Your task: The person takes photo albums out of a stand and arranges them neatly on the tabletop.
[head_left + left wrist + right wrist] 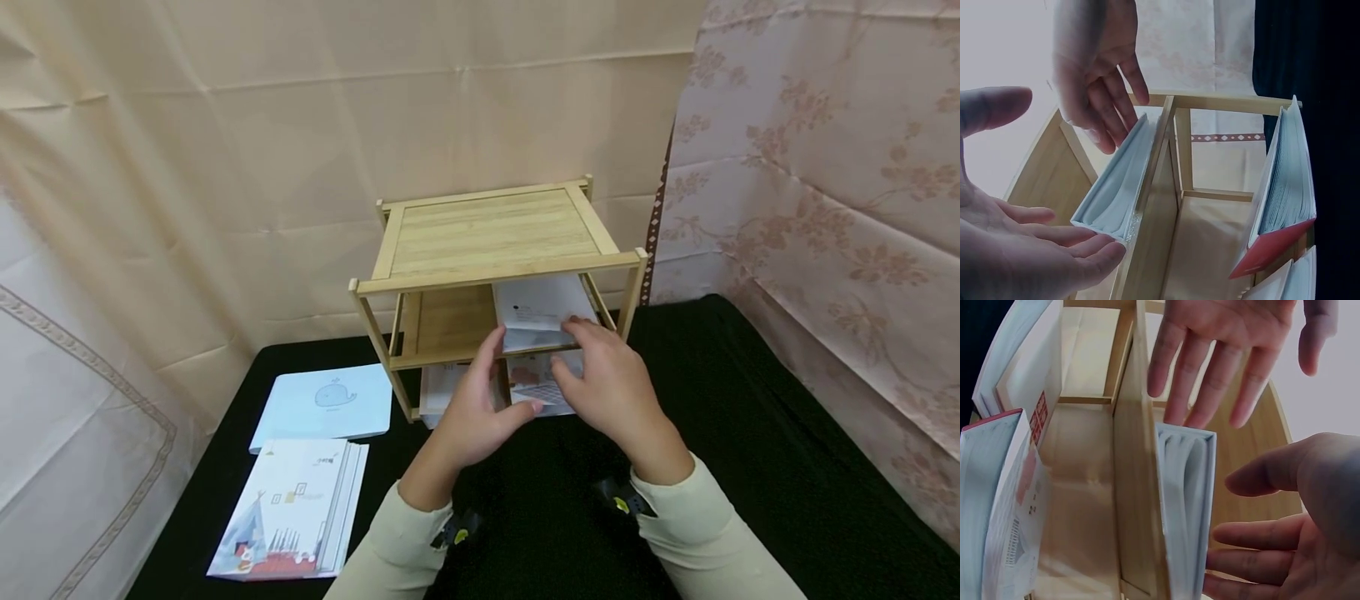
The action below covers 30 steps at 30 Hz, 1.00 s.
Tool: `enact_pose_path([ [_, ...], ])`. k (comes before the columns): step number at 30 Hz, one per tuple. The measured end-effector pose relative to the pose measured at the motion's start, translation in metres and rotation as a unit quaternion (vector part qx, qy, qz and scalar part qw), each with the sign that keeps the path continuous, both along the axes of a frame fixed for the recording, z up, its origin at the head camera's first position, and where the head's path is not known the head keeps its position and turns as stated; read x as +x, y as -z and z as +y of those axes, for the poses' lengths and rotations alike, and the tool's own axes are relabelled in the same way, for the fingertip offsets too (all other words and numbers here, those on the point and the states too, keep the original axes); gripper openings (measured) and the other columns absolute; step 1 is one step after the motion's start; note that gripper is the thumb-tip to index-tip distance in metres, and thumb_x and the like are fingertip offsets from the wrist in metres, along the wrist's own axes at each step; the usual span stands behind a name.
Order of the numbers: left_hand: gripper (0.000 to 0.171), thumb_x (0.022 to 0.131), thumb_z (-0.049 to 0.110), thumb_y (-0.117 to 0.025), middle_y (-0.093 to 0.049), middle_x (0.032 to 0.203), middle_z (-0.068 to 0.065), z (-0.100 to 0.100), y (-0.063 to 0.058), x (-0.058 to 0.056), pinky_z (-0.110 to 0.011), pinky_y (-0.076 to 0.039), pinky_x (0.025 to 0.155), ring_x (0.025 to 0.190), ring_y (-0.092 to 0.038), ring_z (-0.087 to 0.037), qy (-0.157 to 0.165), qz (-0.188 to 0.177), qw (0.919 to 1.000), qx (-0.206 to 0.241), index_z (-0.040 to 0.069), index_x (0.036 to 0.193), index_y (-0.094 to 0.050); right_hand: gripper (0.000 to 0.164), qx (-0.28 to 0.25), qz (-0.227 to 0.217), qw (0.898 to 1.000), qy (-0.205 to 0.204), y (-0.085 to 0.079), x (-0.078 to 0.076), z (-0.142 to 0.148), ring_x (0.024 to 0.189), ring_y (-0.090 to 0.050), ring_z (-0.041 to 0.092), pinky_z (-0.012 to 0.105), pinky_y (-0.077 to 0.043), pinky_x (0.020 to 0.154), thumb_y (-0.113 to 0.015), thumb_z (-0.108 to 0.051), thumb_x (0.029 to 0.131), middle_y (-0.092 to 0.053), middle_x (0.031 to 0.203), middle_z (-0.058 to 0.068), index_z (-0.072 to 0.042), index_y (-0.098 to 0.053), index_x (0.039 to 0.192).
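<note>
A white book [543, 304] lies on the middle tier of a light wooden rack [495, 233], toward its right side. My left hand [472, 417] is at the book's left front, thumb spread and fingers extended. In the left wrist view, its fingertips are right at a corner of the book [1116, 181]. On the other side, my right hand [618, 387] has its fingers reaching along the book's right front edge. The right wrist view shows those fingers [1254, 562] nearly straight beside the cover. Neither hand curls round the book.
Books stand on the bottom tier, one pile [442, 385] at left and another [536, 383] at right. Left of the rack, a light blue whale-print notebook [300, 404] lies behind a stack of illustrated books [281, 508] on the black cloth [750, 467]. Curtains [300, 167] hang close behind.
</note>
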<state>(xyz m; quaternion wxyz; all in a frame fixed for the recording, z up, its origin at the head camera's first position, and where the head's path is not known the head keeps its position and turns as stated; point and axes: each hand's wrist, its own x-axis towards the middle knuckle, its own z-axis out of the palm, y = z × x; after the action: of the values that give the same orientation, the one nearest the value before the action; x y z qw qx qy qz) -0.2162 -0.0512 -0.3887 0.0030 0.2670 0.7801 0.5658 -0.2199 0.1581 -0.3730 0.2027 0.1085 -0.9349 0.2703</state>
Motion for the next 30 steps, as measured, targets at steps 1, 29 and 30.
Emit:
enact_pose_path([
  [1,0.102,0.087,0.023,-0.078,-0.02,0.172,-0.007,0.0,0.0,0.001,-0.057,-0.025,0.126,0.156,-0.026,-0.032,0.0,0.003,1.0,0.001,0.016,0.166,-0.014,0.051,0.0,0.001,1.0,0.0,-0.001,0.001,0.0,0.132,-0.057,0.043,0.062,-0.049,0.106,-0.071,-0.029,0.094,-0.06,0.145,0.021,-0.003,-0.063,0.137],
  [29,0.058,0.097,0.038,-0.07,-0.063,0.127,-0.02,-0.021,-0.007,-0.019,-0.042,-0.061,0.093,0.114,-0.066,-0.035,-0.1,-0.168,0.9806,-0.01,0.001,0.139,-0.054,0.019,-0.163,-0.045,0.985,-0.014,-0.012,0.001,0.028,0.098,-0.069,0.025,0.046,-0.058,0.085,-0.067,-0.025,0.1,-0.075,0.107,0.005,-0.014,-0.075,0.113],
  [30,0.058,0.099,0.042,-0.067,-0.064,0.125,-0.022,-0.023,-0.005,-0.023,-0.042,-0.062,0.09,0.111,-0.068,-0.036,-0.093,-0.187,0.9779,-0.007,0.001,0.137,-0.054,0.018,-0.17,-0.048,0.984,-0.004,-0.012,-0.001,0.031,0.094,-0.069,0.024,0.044,-0.058,0.081,-0.066,-0.026,0.1,-0.075,0.104,0.005,-0.014,-0.075,0.11],
])
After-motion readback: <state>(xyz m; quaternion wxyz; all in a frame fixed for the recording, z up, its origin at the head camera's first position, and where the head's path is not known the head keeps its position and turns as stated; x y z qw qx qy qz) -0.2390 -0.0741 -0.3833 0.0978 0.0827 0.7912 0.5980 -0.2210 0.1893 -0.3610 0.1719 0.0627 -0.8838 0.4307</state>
